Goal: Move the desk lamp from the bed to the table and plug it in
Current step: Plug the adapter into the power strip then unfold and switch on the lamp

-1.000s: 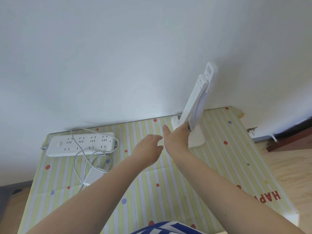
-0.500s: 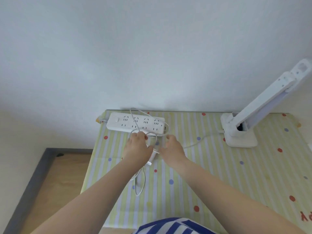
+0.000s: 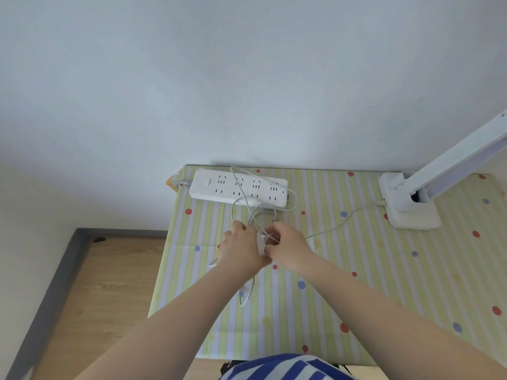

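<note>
Both forearms enter from the bottom of the frame and converge just left of centre, above the table [image 3: 384, 292], which is covered in a yellow-and-white striped cloth with red and blue dots. The left hand [image 3: 241, 249] is seen from the back, fingers curled down and closed around a white adapter plug [image 3: 262, 246], of which only a narrow strip shows between the two hands. The right hand [image 3: 288, 246] meets it from the right, its fingers bent inward and pinching the thin white cord [image 3: 333, 229] where it tangles at the plug. Loops of this cord rise from the hands toward the upper centre of the frame, one crossing over the white power strip [image 3: 238, 190]; another loop hangs below the left wrist and lies on the cloth. A single strand runs from the hands toward the right of the frame and reaches the desk lamp [image 3: 411, 204]. The lamp stands at the upper right of the frame, on the far right part of the table near the wall; its flat white base rests on the cloth and its white arm slants up and out of the right edge. The power strip lies along the far left edge of the table against the wall; its visible sockets are unoccupied.
</note>
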